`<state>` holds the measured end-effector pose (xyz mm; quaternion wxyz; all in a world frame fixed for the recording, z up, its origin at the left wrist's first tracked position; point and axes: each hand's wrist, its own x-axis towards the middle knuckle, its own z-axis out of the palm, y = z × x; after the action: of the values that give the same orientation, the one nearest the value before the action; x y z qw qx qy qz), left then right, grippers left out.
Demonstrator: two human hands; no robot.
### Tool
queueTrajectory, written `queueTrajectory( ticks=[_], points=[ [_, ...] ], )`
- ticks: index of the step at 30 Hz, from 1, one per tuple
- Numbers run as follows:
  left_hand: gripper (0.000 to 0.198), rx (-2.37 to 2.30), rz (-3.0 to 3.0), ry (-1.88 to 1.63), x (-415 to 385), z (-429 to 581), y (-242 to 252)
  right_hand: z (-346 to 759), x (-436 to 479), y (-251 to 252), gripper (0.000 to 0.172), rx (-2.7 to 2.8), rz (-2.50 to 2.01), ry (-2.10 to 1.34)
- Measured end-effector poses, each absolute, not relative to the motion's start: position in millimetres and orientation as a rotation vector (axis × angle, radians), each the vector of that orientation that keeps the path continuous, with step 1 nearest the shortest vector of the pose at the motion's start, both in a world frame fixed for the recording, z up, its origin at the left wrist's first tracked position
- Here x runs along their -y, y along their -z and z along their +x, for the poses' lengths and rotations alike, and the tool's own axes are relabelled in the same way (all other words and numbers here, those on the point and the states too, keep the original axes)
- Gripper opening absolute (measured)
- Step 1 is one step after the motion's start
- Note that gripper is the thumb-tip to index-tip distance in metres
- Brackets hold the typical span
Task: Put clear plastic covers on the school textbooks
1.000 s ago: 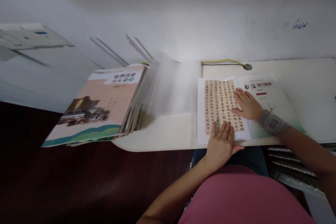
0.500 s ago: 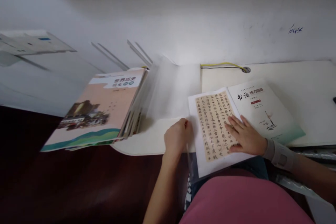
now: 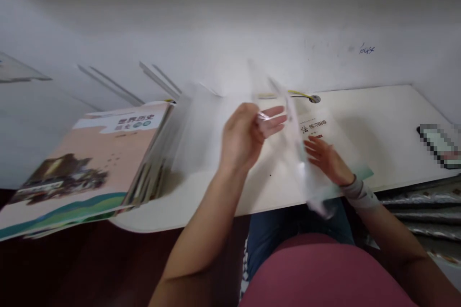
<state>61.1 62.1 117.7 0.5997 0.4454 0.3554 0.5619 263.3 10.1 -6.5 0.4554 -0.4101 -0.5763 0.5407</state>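
Observation:
A calligraphy workbook in a clear plastic cover is spread before me. One side, the raised cover flap with pages [image 3: 298,148], stands almost edge-on and blurred, while the printed cover [image 3: 320,117] lies on the desk to its right. My left hand [image 3: 243,139] is left of the raised part, thumb and forefinger pinched at a shiny bit of clear plastic, other fingers stretched toward the pages. My right hand [image 3: 331,160] is open on the other side, fingers spread, their tips close to the raised part; whether they touch it I cannot tell.
A stack of books [image 3: 93,153] with a history book on top sits at the left of the white desk [image 3: 194,206]. Clear plastic sheets [image 3: 201,129] lean beside it. A phone [image 3: 437,146] lies at right. Wires run into a cable hole [image 3: 314,99] by the wall.
The workbook's left side has swung up from lying flat to nearly upright. My left hand has risen and partly uncurled from a fist; my right hand has come off the page to the cover's other side.

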Motion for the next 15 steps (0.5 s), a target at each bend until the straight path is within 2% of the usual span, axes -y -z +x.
queueTrajectory(
  ticks=[3, 7, 10, 15],
  points=[
    [0.029, -0.664, 1.357, -1.152, -75, 116, -93, 311, -8, -7, 0.074, 1.011, -1.0, -1.454],
    [0.044, -0.738, 1.977, -0.932, -89, 155, -41, 368, 7, -13, 0.072, 0.848, -1.083, -1.495],
    [0.052, -0.898, 2.178, -1.04, -96, 151, -19, 384, 16, -10, 0.057, 0.872, -1.187, -1.474],
    [0.048, -0.984, 2.195, -1.386, -101, 122, -13, 386, 12, -5, 0.059, 0.975, -1.335, -1.244]
  ],
)
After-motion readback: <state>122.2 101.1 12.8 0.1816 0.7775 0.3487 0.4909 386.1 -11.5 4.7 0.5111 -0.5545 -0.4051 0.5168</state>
